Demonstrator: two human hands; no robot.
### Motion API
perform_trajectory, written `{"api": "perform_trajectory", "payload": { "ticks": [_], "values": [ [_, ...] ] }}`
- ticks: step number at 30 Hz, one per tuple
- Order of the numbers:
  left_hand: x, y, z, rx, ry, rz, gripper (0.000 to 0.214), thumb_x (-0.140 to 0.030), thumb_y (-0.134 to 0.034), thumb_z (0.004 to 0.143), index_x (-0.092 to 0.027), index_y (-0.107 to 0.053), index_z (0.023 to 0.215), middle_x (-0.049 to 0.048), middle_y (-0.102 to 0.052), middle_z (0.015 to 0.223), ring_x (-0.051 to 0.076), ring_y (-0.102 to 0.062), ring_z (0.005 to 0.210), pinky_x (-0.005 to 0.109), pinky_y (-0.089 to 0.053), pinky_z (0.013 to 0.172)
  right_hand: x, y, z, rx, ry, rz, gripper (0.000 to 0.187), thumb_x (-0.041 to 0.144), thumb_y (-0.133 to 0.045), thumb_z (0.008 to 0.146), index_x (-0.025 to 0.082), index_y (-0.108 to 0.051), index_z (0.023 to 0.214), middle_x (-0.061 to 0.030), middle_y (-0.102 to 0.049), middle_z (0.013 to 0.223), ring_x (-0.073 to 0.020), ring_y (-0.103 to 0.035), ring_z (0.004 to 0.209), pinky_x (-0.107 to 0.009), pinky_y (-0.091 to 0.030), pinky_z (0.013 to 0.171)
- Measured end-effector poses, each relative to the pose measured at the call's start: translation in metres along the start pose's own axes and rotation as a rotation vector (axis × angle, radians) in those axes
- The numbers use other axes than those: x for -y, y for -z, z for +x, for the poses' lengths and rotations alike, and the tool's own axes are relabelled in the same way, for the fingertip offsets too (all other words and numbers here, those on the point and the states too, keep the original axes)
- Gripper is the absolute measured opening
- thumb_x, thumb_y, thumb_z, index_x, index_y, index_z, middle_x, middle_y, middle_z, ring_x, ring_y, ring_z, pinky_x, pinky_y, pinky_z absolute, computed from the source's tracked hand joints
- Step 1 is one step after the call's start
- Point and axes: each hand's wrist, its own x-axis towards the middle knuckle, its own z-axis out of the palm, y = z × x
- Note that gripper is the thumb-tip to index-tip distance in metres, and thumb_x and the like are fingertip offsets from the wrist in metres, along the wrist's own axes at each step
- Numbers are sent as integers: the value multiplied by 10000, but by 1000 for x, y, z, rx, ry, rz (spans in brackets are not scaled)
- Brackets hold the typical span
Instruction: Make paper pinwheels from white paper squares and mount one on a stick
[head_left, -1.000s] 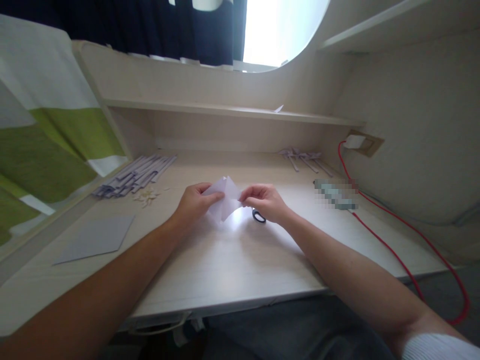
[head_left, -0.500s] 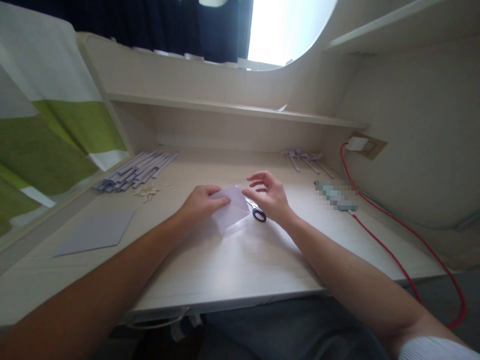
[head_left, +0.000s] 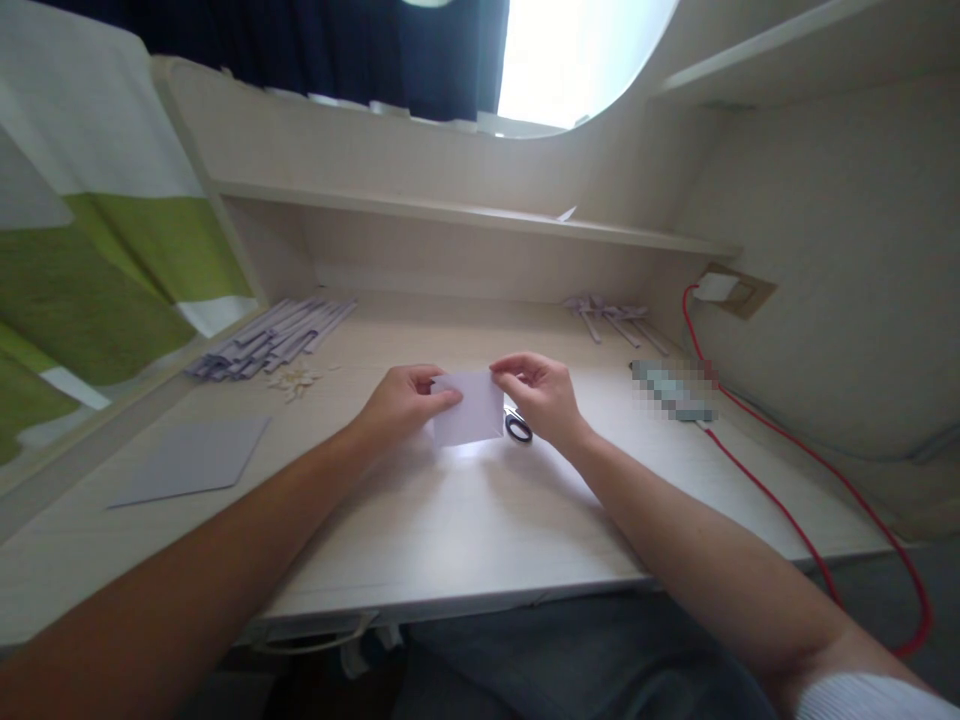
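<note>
A small pale lilac folded paper (head_left: pixel 469 409) is held up just above the desk (head_left: pixel 465 520) between both hands. My left hand (head_left: pixel 403 400) pinches its left edge with thumb and fingers closed. My right hand (head_left: pixel 538 394) pinches the top right corner, fingers curled. Black-handled scissors (head_left: pixel 516 425) lie on the desk right behind the paper, partly hidden by my right hand.
A lilac paper sheet (head_left: pixel 193 459) lies flat at the left. A pile of rolled paper strips (head_left: pixel 274 337) and small paper scraps (head_left: pixel 294 379) sit at the back left. Folded paper pieces (head_left: pixel 609 315) lie back right. A red cable (head_left: pixel 787 500) runs from the wall socket (head_left: pixel 726 289) along the right side.
The paper went from an open, crumpled-looking shape to a flat folded rectangle. My right hand let go briefly with fingers spread, then came back and pinched the top right corner.
</note>
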Motion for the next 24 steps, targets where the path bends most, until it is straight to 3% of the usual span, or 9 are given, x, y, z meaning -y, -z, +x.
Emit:
{"api": "perform_trajectory", "payload": {
  "ticks": [8, 10, 14, 19, 24],
  "values": [
    [-5, 1, 3, -181, -52, -84, 291, -423, -787, 787, -143, -794, 867, 62, -765, 834, 181, -654, 739, 279, -477, 680, -12, 1, 5, -11, -105, 54, 78, 237, -661, 762, 181, -706, 790, -7, -676, 698, -149, -598, 635, -268, -456, 607],
    [-5, 0, 2, -161, -33, -80, 315, -446, -776, 794, -142, -798, 873, 55, -757, 807, 175, -638, 708, 271, -457, 647, -9, 1, 3, 15, -108, 60, 111, 252, -697, 759, 183, -703, 845, -3, -682, 714, -152, -612, 658, -268, -466, 622],
    [-4, -2, 0, -31, -38, -72, 315, -453, -766, 807, -145, -802, 862, 41, -745, 771, 162, -616, 672, 259, -426, 618, 3, 0, -1, 168, -112, 112, 369, 334, -813, 730, 185, -696, 1047, -28, -745, 834, -174, -668, 760, -276, -495, 675],
    [-3, -4, -1, 5, -30, -126, 320, -414, -795, 774, -132, -789, 926, 61, -764, 830, 171, -642, 698, 264, -459, 639, 9, -4, -4, 328, -285, 111, 267, 371, -820, 707, 153, -744, 840, -25, -713, 761, -144, -607, 642, -253, -428, 571],
    [-4, -4, -3, -19, -64, -118, 330, -362, -798, 784, -153, -712, 1025, 29, -718, 742, 155, -614, 629, 240, -421, 561, 9, -4, -4, 403, -444, 184, 301, 387, -831, 684, 138, -770, 841, -15, -694, 685, -127, -564, 554, -248, -386, 519]
  ]
}}
